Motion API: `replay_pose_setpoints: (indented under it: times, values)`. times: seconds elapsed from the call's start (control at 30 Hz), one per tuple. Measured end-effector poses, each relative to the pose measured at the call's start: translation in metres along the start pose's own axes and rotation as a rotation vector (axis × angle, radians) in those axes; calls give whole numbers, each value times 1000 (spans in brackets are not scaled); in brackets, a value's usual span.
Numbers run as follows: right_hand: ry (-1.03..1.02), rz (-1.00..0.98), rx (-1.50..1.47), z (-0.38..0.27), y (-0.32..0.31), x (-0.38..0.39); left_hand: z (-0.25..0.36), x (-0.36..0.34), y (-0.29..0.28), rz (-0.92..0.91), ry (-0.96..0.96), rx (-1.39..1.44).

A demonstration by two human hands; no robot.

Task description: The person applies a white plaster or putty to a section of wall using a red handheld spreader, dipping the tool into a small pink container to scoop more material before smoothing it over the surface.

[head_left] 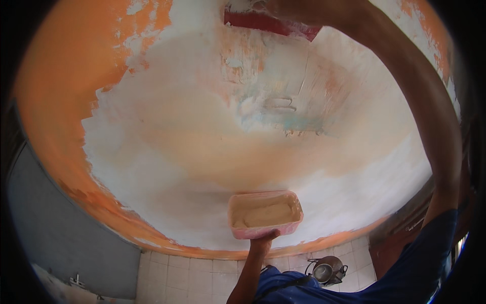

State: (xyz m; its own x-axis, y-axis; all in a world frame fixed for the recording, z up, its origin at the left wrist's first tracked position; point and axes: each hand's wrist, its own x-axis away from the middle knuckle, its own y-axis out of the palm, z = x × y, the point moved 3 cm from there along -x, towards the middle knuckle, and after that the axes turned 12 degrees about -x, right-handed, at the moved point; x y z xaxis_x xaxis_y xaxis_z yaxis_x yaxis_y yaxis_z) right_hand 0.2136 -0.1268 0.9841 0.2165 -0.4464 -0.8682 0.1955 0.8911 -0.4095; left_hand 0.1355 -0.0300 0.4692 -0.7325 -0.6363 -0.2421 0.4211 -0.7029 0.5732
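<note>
My left hand (261,245) is closed round the near side of a pink rectangular tub (258,233), with the thumb over its rim. Smooth beige filler paste (266,215) lies inside the tub. High up at the top edge of the view, my right hand (298,11) grips a wide spreader with a long, flat red blade (268,23). That blade lies against or very close to the wall (192,147); I cannot tell which. Part of my right hand and the tool's upper side are cut off by the picture's edge.
White and beige filler covers the wall's middle, with rough greenish and orange patches. Orange paint (61,91) shows round the outside. A grey panel (76,207) stands at left. Below are pale floor tiles (197,273) and metal pots (324,271). Something brown stands at lower right.
</note>
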Motion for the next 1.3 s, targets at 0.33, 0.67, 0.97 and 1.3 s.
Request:
replay_pose_setpoints:
  times: [0.33,0.67,0.97,1.3]
  values:
    - [-213,153,255,-48,84,77,-4,14,-10,93,-84,53]
    - [-84,-61,44,-76,155,170,9,2,0,26,-8,-2]
    - [-75,189,-39,-47,41,70,5,-5,-13,38,3,-37]
    - [-160,-124,270,-69,107,104,-4,-2,-13,27,-27,-4]
